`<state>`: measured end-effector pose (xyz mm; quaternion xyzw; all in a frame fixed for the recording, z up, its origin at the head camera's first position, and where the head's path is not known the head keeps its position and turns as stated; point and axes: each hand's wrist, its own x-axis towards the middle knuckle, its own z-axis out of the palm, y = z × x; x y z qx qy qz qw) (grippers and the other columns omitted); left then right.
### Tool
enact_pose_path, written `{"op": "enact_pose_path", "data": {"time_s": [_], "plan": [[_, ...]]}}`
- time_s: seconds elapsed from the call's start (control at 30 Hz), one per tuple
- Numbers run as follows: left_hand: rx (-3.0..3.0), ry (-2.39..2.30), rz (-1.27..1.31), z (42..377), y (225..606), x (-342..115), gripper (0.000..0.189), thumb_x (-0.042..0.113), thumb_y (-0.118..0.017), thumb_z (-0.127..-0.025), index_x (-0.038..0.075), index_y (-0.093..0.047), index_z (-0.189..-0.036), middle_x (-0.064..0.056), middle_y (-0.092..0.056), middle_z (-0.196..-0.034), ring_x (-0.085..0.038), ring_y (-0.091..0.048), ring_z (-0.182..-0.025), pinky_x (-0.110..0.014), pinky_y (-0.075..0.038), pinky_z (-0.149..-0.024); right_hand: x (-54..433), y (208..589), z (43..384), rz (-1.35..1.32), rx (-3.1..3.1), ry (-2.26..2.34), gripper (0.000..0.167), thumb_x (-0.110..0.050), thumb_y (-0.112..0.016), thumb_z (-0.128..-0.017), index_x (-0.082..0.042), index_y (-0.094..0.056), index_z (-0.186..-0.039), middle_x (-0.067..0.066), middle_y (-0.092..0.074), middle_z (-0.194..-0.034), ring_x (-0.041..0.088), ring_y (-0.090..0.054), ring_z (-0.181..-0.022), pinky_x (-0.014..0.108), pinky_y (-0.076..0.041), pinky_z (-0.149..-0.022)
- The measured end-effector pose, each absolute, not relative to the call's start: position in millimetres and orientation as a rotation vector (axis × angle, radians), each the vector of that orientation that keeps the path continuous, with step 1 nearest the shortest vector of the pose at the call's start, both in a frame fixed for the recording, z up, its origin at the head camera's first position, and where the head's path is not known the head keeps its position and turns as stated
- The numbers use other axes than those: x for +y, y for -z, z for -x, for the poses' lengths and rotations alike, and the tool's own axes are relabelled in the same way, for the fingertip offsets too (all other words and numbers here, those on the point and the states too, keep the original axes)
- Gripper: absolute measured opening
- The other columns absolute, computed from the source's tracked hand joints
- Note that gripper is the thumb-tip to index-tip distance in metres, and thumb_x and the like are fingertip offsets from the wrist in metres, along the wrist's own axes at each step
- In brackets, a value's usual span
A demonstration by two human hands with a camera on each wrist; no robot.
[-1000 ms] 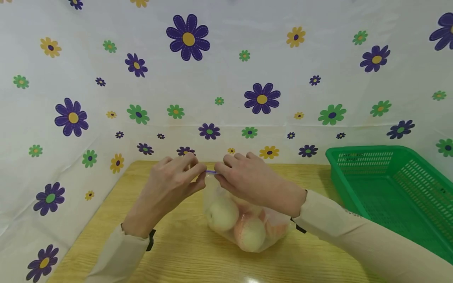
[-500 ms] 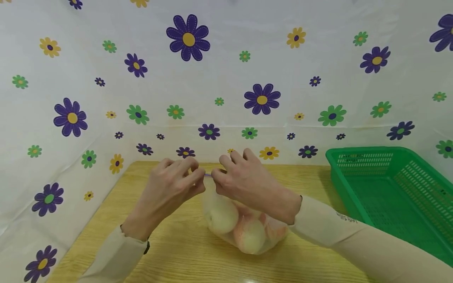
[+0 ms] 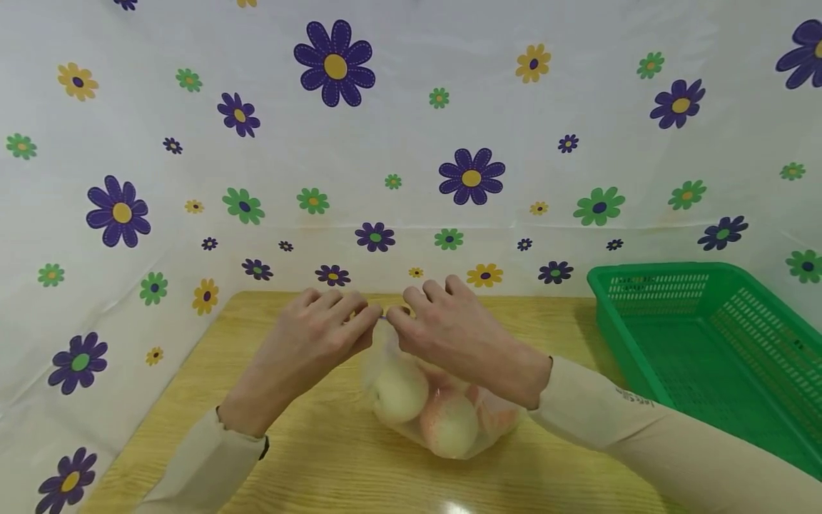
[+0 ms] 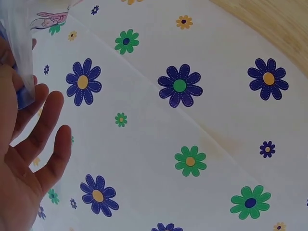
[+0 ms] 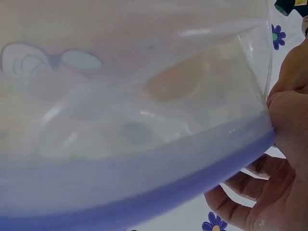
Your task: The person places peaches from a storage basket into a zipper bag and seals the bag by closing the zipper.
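Observation:
A translucent zip bag (image 3: 383, 346) stands on the table, filled with several round pale yellow and pinkish fruits (image 3: 449, 425) like peaches. Along its top runs a blue-purple zip strip (image 5: 192, 186), seen large and blurred in the right wrist view. My left hand (image 3: 317, 332) pinches the bag's top edge between thumb and forefinger, its other fingers loosely bent. Close beside it, my right hand (image 3: 459, 335) pinches the same edge, its forearm reaching over the bag's right side. A short bit of strip shows between the two hands. Cartoon print (image 5: 53, 60) marks the bag's face.
To the right stands a green plastic basket (image 3: 668, 270) with latticed walls. A white cloth with printed flowers (image 3: 385, 128) hangs behind and at the left of the wooden table (image 3: 302, 457).
The left hand has slid right along the bag's top edge, so the gap between the hands is smaller. The right hand has shifted only slightly. The bag stays in place.

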<state>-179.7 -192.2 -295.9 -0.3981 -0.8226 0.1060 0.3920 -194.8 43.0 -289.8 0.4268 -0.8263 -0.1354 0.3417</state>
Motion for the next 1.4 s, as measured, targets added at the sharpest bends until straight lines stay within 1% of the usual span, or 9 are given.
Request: {"op": "enact_pose_path", "data": {"time_s": [0.1,0.27,0.33,0.37,0.5,0.63,0.83,1.07,1.4], "plan": [[-2.066,-0.283,1.031,181,298,-193,0.009,0.017,-0.062,-0.099,0.010,-0.066,-0.102,-0.002,-0.065,-0.087,-0.018,-0.062,-0.071,-0.032,-0.054,-0.062,43,290,194,-1.117,-2.162,0.374,0.011,-0.031,-0.065,-0.099,-0.021,-0.062,-0.095,-0.002,-0.059,-0.082,0.017,-0.057,-0.068,0.029,-0.047,-0.061],[-2.022,-0.242,1.062,183,302,-196,0.014,0.017,-0.068,-0.093,0.010,-0.066,-0.105,-0.003,-0.066,-0.087,-0.018,-0.064,-0.072,-0.034,-0.056,-0.062,43,290,193,-1.128,-2.171,0.395,0.011,-0.031,-0.065,-0.099,-0.021,-0.060,-0.095,-0.002,-0.059,-0.082,0.017,-0.058,-0.070,0.029,-0.048,-0.061],[-2.018,-0.235,1.058,183,303,-196,0.011,0.017,-0.060,-0.100,0.010,-0.066,-0.105,-0.002,-0.066,-0.087,-0.018,-0.064,-0.072,-0.034,-0.056,-0.061,43,291,192,-1.129,-2.183,0.409,0.012,-0.032,-0.064,-0.099,-0.021,-0.060,-0.096,-0.002,-0.060,-0.084,0.017,-0.059,-0.071,0.029,-0.049,-0.062],[-2.019,-0.236,1.054,183,303,-196,0.014,0.017,-0.054,-0.103,0.011,-0.067,-0.105,-0.002,-0.066,-0.086,-0.017,-0.064,-0.072,-0.033,-0.056,-0.061,44,291,191,-1.129,-2.187,0.410,0.011,-0.032,-0.065,-0.099,-0.022,-0.060,-0.096,-0.002,-0.060,-0.084,0.017,-0.059,-0.071,0.029,-0.048,-0.062],[-2.016,-0.221,1.040,183,304,-197,0.037,0.021,-0.032,-0.111,0.012,-0.067,-0.104,0.000,-0.064,-0.084,-0.016,-0.062,-0.069,-0.032,-0.054,-0.059,44,291,190,-1.124,-2.202,0.403,0.011,-0.031,-0.065,-0.099,-0.023,-0.060,-0.095,-0.002,-0.060,-0.083,0.017,-0.058,-0.070,0.029,-0.048,-0.063],[-1.989,-0.170,1.054,184,307,-198,0.038,0.022,-0.032,-0.112,0.011,-0.068,-0.104,-0.001,-0.064,-0.083,-0.016,-0.062,-0.066,-0.033,-0.054,-0.057,45,292,189,-1.119,-2.199,0.378,0.012,-0.032,-0.065,-0.099,-0.023,-0.060,-0.093,-0.003,-0.058,-0.081,0.017,-0.057,-0.069,0.029,-0.046,-0.061],[-1.966,-0.139,1.049,185,309,-199,0.038,0.023,-0.035,-0.112,0.011,-0.070,-0.105,-0.001,-0.067,-0.083,-0.016,-0.063,-0.065,-0.033,-0.053,-0.056,46,292,187,-1.117,-2.203,0.370,0.013,-0.036,-0.066,-0.098,-0.024,-0.063,-0.095,-0.003,-0.059,-0.081,0.017,-0.059,-0.070,0.029,-0.047,-0.062],[-2.026,-0.148,1.016,184,309,-203,0.039,0.026,-0.035,-0.112,0.012,-0.071,-0.105,0.000,-0.069,-0.085,-0.015,-0.064,-0.066,-0.032,-0.054,-0.057,49,292,186,-1.102,-2.206,0.363,0.011,-0.030,-0.066,-0.099,-0.024,-0.062,-0.091,-0.002,-0.059,-0.079,0.018,-0.059,-0.070,0.028,-0.043,-0.059],[-2.050,-0.131,0.993,182,311,-204,0.036,0.025,-0.036,-0.112,0.012,-0.068,-0.103,-0.001,-0.068,-0.084,-0.015,-0.063,-0.065,-0.033,-0.053,-0.057,54,293,186,-1.082,-2.198,0.340,0.015,-0.031,-0.067,-0.096,-0.022,-0.058,-0.088,-0.002,-0.055,-0.075,0.019,-0.056,-0.067,0.029,-0.040,-0.059]]}}
